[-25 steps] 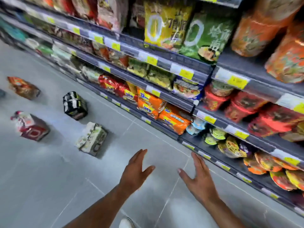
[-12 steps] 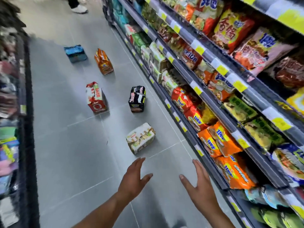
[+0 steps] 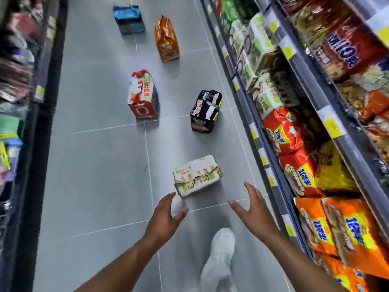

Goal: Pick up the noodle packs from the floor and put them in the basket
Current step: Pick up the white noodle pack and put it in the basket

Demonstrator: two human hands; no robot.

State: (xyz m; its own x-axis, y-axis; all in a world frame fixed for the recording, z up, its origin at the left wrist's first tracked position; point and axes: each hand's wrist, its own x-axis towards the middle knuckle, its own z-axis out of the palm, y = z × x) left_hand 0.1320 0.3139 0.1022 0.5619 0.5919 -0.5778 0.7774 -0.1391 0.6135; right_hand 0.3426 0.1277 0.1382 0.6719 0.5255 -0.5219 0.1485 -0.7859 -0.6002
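Several noodle packs stand on the grey tiled floor of a shop aisle. Nearest is a white and green pack (image 3: 197, 175), lying on its side just beyond my fingertips. Further off are a black pack (image 3: 205, 111), a red and white pack (image 3: 142, 94), an orange pack (image 3: 166, 39) and a blue pack (image 3: 128, 19). My left hand (image 3: 165, 216) is open, its fingertips close to the white pack's near left corner. My right hand (image 3: 251, 209) is open too, to the pack's right and nearer me. Neither hand touches a pack. No basket is in view.
Shelves full of noodle packs (image 3: 311, 127) line the right side of the aisle. A darker shelf unit (image 3: 23, 114) runs along the left. My white shoe (image 3: 221, 256) is on the floor between my forearms.
The view has swung along the aisle and come closer to the white and green pack. Both open hands have reached forward to either side of it. My shoe has come into view.
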